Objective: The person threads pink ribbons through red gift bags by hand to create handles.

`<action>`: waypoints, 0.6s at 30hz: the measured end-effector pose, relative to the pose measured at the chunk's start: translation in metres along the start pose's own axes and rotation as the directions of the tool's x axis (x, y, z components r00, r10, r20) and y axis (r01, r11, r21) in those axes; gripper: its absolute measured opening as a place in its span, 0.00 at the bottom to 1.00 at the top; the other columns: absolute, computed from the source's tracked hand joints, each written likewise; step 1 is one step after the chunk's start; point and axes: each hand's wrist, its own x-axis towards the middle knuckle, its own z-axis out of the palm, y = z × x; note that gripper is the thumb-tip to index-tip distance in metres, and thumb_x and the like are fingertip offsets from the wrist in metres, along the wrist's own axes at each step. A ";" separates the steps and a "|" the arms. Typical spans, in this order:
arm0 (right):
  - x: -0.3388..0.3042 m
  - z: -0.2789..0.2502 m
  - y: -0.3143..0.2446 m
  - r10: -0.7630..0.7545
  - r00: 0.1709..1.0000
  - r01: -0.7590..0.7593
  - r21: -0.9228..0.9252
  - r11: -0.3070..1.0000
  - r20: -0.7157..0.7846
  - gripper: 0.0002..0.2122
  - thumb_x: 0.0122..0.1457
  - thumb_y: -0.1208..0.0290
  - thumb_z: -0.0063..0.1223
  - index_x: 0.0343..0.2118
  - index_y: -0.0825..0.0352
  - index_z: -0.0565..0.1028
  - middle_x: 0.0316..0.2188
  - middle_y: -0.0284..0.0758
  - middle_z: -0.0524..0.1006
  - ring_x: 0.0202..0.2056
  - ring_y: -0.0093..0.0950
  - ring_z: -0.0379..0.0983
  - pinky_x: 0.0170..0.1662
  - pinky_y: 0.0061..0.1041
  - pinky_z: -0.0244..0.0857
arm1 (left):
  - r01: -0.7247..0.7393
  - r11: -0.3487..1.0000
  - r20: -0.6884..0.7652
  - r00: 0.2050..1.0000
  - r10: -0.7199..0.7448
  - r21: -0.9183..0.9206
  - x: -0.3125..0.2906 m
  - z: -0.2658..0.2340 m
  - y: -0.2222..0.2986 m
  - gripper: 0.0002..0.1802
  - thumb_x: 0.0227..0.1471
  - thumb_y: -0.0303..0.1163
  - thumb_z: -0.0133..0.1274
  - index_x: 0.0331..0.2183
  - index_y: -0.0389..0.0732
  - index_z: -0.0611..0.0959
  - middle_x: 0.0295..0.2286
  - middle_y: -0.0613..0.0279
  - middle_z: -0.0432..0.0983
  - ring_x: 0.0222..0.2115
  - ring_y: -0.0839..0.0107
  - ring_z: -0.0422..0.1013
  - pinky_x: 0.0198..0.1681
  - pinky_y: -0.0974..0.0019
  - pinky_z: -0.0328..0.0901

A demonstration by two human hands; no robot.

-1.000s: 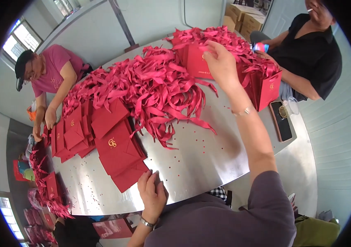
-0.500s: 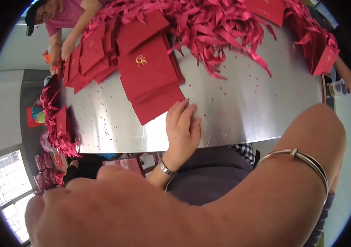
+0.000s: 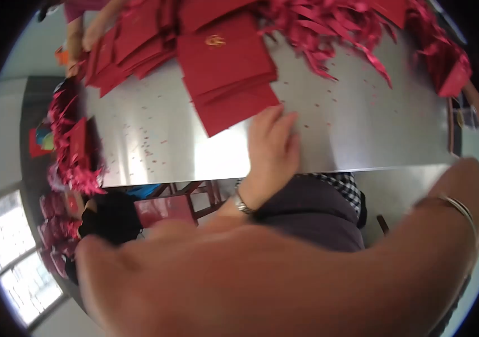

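Observation:
My left hand point(image 3: 274, 143), a metal watch on its wrist, lies palm down on the steel table point(image 3: 177, 163). Its fingers are stretched out, and the fingertips meet the near right corner of a stack of flat red paper bags point(image 3: 225, 62), the top one bearing a gold emblem. Very close to the camera, my right hand point(image 3: 161, 281) is raised across the lower part of the view, blurred, its fingers not distinguishable. Bangles point(image 3: 458, 210) circle the right forearm. Whether the right hand holds anything is hidden.
More red bags point(image 3: 138, 42) fan out at the far left, beside another person's arm point(image 3: 102, 28). Red ribbons point(image 3: 329, 33) heap at the back. A red bag point(image 3: 455, 78) stands at the right edge, ribbons point(image 3: 74, 151) at the left. Small red bits dot the table. A dark red stool point(image 3: 166, 209) stands below.
The whole view has tilted, so the table and bags sit higher in it. My right hand and forearm have shifted and blurred; the left hand stays at the bags' corner.

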 end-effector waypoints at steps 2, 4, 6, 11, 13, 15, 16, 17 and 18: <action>-0.010 -0.007 -0.002 0.049 0.999 -0.050 -0.044 0.998 -0.025 0.18 0.56 0.69 0.56 0.48 0.72 0.74 0.37 0.38 0.80 0.37 0.31 0.78 0.41 0.27 0.71 | -0.001 1.000 0.003 1.000 0.001 -0.025 0.000 -0.003 -0.003 0.24 0.36 0.19 0.60 0.41 0.36 0.79 0.43 0.46 0.71 0.45 0.47 0.68 0.48 0.51 0.64; -0.017 -0.012 -0.005 0.081 0.996 -0.083 -0.076 0.994 -0.034 0.18 0.56 0.69 0.56 0.48 0.72 0.74 0.36 0.38 0.80 0.36 0.31 0.78 0.41 0.27 0.71 | 0.035 0.999 0.021 0.999 -0.034 -0.039 0.002 -0.002 0.004 0.23 0.36 0.18 0.60 0.41 0.36 0.78 0.43 0.46 0.71 0.45 0.47 0.68 0.49 0.51 0.64; -0.013 -0.017 -0.005 0.091 0.996 -0.092 -0.072 0.993 -0.020 0.18 0.56 0.69 0.56 0.48 0.72 0.74 0.36 0.37 0.80 0.36 0.30 0.78 0.42 0.26 0.71 | 0.040 0.998 0.008 0.999 -0.040 -0.047 0.002 -0.002 0.003 0.23 0.36 0.18 0.60 0.41 0.36 0.78 0.44 0.46 0.71 0.45 0.47 0.68 0.49 0.51 0.64; -0.001 -0.006 0.007 0.060 0.998 -0.059 -0.027 0.998 0.036 0.18 0.56 0.69 0.56 0.48 0.71 0.74 0.36 0.36 0.80 0.36 0.29 0.79 0.42 0.24 0.71 | 0.048 0.996 -0.038 0.998 -0.051 -0.077 0.003 0.000 0.004 0.23 0.37 0.17 0.59 0.41 0.36 0.79 0.43 0.47 0.72 0.44 0.48 0.69 0.46 0.55 0.66; 0.005 -0.003 0.016 0.064 0.997 -0.063 -0.027 0.998 0.040 0.18 0.56 0.69 0.56 0.48 0.71 0.74 0.35 0.36 0.80 0.35 0.29 0.79 0.42 0.24 0.71 | 0.013 0.986 -0.065 0.998 -0.025 -0.166 0.006 0.015 0.004 0.23 0.36 0.17 0.59 0.41 0.36 0.79 0.43 0.47 0.72 0.44 0.48 0.68 0.46 0.54 0.66; 0.013 -0.007 0.018 0.044 0.997 -0.042 -0.039 0.998 0.057 0.18 0.56 0.69 0.56 0.49 0.71 0.74 0.35 0.36 0.80 0.35 0.28 0.79 0.42 0.23 0.71 | 0.015 0.983 -0.050 0.998 -0.025 -0.183 0.010 0.012 0.004 0.23 0.36 0.18 0.59 0.41 0.36 0.79 0.43 0.46 0.72 0.44 0.47 0.68 0.47 0.54 0.66; 0.015 -0.012 0.016 0.031 0.996 -0.028 -0.038 0.999 0.078 0.18 0.56 0.69 0.56 0.49 0.71 0.74 0.35 0.35 0.80 0.35 0.28 0.79 0.42 0.23 0.71 | 0.009 0.986 -0.058 0.998 -0.019 -0.164 0.006 0.006 0.000 0.24 0.36 0.18 0.59 0.41 0.36 0.79 0.44 0.46 0.71 0.45 0.47 0.68 0.47 0.54 0.66; 0.018 -0.015 0.013 0.018 0.995 -0.014 -0.041 0.999 0.099 0.18 0.56 0.69 0.56 0.49 0.71 0.74 0.35 0.35 0.81 0.35 0.28 0.79 0.42 0.22 0.71 | 0.002 0.989 -0.067 0.998 -0.012 -0.148 0.005 0.000 -0.002 0.24 0.36 0.19 0.60 0.42 0.36 0.79 0.45 0.46 0.71 0.46 0.48 0.68 0.48 0.53 0.66; 0.023 -0.012 0.010 0.003 0.993 0.002 -0.045 0.999 0.121 0.18 0.57 0.69 0.56 0.49 0.70 0.74 0.35 0.35 0.81 0.35 0.27 0.79 0.42 0.22 0.71 | 0.029 0.996 -0.044 0.998 -0.033 -0.088 -0.004 -0.018 -0.003 0.23 0.38 0.20 0.59 0.43 0.37 0.79 0.47 0.47 0.71 0.48 0.48 0.68 0.50 0.53 0.65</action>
